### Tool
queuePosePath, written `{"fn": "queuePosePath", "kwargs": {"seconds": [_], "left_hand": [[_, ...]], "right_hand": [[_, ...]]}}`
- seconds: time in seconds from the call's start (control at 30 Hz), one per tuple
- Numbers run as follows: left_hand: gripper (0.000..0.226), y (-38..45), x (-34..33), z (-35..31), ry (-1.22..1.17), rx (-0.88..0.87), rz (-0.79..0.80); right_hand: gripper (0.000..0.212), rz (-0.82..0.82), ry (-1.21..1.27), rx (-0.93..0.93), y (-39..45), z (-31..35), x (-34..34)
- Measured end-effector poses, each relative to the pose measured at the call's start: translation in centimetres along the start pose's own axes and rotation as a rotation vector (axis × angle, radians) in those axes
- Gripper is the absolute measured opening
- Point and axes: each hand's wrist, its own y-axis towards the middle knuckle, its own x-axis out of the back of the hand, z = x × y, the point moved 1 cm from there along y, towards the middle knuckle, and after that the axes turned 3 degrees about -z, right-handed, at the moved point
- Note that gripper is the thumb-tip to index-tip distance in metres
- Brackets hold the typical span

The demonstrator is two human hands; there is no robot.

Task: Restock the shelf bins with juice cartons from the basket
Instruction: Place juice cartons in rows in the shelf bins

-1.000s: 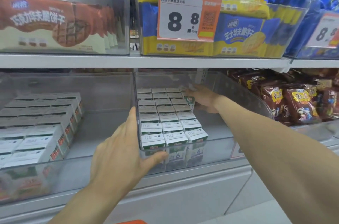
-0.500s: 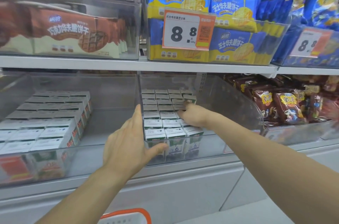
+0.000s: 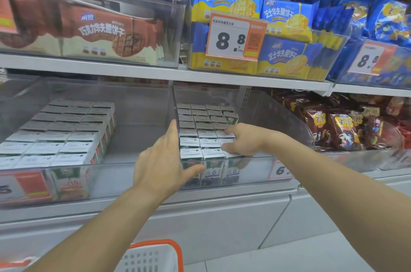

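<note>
Small white-topped juice cartons (image 3: 200, 129) stand in neat rows along the left side of the clear middle bin (image 3: 289, 120) on the lower shelf. My left hand (image 3: 160, 160) holds this bin's front left corner, fingers along the outside of the left wall and thumb across the front. My right hand (image 3: 242, 140) reaches inside the bin and rests with loosely bent fingers on the carton tops of the front right rows, holding none. The white basket (image 3: 153, 256) with an orange rim shows at the bottom edge; its contents are hidden.
A second clear bin (image 3: 124, 167) to the left holds rows of similar cartons (image 3: 66, 133). Brown snack bags (image 3: 338, 129) fill the bin on the right. Wafer packs (image 3: 282, 55) sit in bins on the shelf above, with price tags (image 3: 231, 38) clipped on.
My right hand has drawn back from the bin's rear rows to the front rows. My left hand has kept its hold on the bin corner. The basket has come into view below.
</note>
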Motion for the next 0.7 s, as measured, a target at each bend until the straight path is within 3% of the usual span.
{"fn": "queuePosePath", "kwargs": {"seconds": [0.27, 0.47, 0.7], "left_hand": [[0.12, -0.1, 0.0, 0.0, 0.002, -0.022, -0.02], [0.123, 0.0, -0.4, 0.4, 0.024, -0.021, -0.018], [0.125, 0.1, -0.5, 0.4, 0.051, -0.01, -0.022]], "right_hand": [[0.082, 0.149, -0.12, -0.099, 0.8, -0.3, 1.1], [0.084, 0.061, 0.099, -0.101, 2.3, -1.0, 0.9], [0.076, 0.115, 0.318, -0.125, 1.6, -1.0, 1.5]]}}
